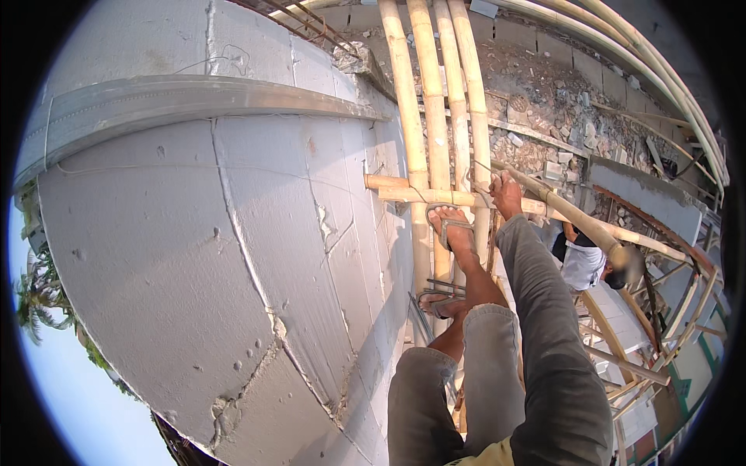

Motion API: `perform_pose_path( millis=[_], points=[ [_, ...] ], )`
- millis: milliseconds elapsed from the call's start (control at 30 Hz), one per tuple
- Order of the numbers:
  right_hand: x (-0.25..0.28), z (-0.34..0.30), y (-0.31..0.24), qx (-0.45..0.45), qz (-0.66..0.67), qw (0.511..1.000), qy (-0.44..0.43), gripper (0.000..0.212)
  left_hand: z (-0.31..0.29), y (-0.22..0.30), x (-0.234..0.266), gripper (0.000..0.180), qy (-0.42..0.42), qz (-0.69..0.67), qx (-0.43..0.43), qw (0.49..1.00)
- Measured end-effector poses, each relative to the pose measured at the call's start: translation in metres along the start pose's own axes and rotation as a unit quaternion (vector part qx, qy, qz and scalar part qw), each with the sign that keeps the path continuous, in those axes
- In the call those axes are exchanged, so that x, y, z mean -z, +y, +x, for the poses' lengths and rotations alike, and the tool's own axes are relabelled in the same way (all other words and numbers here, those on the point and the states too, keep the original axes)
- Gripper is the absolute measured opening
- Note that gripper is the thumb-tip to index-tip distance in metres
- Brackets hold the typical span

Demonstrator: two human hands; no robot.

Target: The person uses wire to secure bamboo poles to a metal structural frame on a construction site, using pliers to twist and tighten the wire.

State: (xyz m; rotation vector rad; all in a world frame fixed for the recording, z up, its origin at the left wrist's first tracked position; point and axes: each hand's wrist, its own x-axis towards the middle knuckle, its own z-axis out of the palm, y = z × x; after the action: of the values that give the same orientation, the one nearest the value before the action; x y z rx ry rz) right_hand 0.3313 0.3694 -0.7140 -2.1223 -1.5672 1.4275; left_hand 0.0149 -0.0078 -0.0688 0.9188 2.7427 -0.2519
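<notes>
Bare R hand [507, 195] is positioned at a pale-yellow round bamboo crosspole [431, 196], which is laid across four long straw-coloured bamboo poles [429, 85] beside a broad grey plastered wall [155, 233]. Fingers are curled nr a thin dark wire tie [483, 199] at the crossing; how far the grip is closed & whether wire is pinched can't be told. L hand is out of view, so its grip can't be told. Long poles are stood on w/ feet in dark thong sandals [456, 224], one just beside the crosspole. To the R, a co-worker w/ white top [581, 266] is seen.
</notes>
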Motion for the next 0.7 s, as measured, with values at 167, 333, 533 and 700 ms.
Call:
perform_pose_path(
  millis=[167,333,533,700],
  points=[
    [0.074,-0.138,-0.037,-0.023,-0.003,0.999,0.043,0.032,0.005,0.009,0.021,0.075,-0.121,-0.062,0.104,0.985],
    [0.155,-0.211,-0.064,0.011,0.118,0.987,0.112,0.026,0.004,-0.013,0.026,0.09,-0.002,-0.106,-0.05,0.993],
    [0.228,-0.214,-0.288,0.055,0.331,0.94,0.061,0.022,0.006,-0.027,0.022,0.093,-0.006,-0.104,-0.051,0.993],
    [0.227,-0.167,-0.48,0.183,0.373,0.91,-0.002,0.023,0.011,-0.026,0.03,0.087,-0.015,-0.074,-0.055,0.996]
  ],
)
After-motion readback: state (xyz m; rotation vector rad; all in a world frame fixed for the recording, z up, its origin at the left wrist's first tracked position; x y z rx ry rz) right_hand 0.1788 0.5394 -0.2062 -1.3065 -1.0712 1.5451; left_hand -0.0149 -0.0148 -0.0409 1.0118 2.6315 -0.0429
